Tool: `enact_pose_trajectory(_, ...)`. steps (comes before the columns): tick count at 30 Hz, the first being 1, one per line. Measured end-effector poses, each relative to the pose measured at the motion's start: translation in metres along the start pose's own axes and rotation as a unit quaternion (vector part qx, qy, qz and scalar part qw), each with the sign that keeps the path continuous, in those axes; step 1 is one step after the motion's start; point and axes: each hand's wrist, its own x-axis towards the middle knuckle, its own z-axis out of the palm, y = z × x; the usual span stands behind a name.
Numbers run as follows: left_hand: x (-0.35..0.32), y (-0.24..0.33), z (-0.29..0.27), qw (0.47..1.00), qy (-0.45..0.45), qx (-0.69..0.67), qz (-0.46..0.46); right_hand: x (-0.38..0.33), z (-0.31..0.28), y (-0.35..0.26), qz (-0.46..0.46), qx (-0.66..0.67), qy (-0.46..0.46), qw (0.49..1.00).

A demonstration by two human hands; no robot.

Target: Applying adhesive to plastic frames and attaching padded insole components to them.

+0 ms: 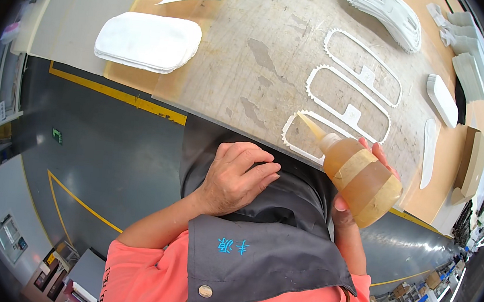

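Note:
My right hand [340,208] is wrapped round a squeeze bottle [366,182] of amber liquid with tan tape bands. The bottle tilts so that its pointed nozzle reaches over the notched end of the nearest white oval frame [297,150]; whether the tip touches it I cannot tell. Beyond it lie a middle frame [314,94] and a farther frame [371,53], each a thin loop with a small inner tab. My left hand [240,176] rests before my dark apron [267,262], near the table edge, its fingers loosely curled with nothing visible in them.
On the worktable [226,69], a stack of white oval pads [148,42] lies at left and a pile of notched frames [389,17] at far right. More white pads [442,99], a white strip [428,153] and a cardboard box [470,162] line the right side.

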Motion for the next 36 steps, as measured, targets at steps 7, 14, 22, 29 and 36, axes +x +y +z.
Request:
enact_pose_trajectory(7, 0.002, 0.000, 0.000, 1.000, -0.002, 0.000, 0.000, 0.004, 0.003, -0.013, 0.048, 0.070, 0.045, 0.995)
enact_pose_trajectory(14, 0.003, 0.002, 0.001, 1.000, -0.005, 0.008, 0.006, -0.001, -0.018, -0.004, 0.031, 0.078, 0.058, 0.995)
enact_pose_trajectory(22, 0.006, 0.007, 0.004, 1.000, -0.008, 0.017, 0.013, -0.009, -0.037, -0.002, 0.029, 0.078, 0.085, 0.993)
enact_pose_trajectory(29, 0.009, 0.013, 0.006, 0.999, -0.019, 0.029, 0.014, -0.017, -0.054, -0.004, 0.049, 0.062, 0.122, 0.989)
enact_pose_trajectory(36, 0.013, 0.017, 0.010, 0.998, -0.028, 0.042, 0.024, -0.023, -0.075, 0.000, 0.054, 0.050, 0.144, 0.987)
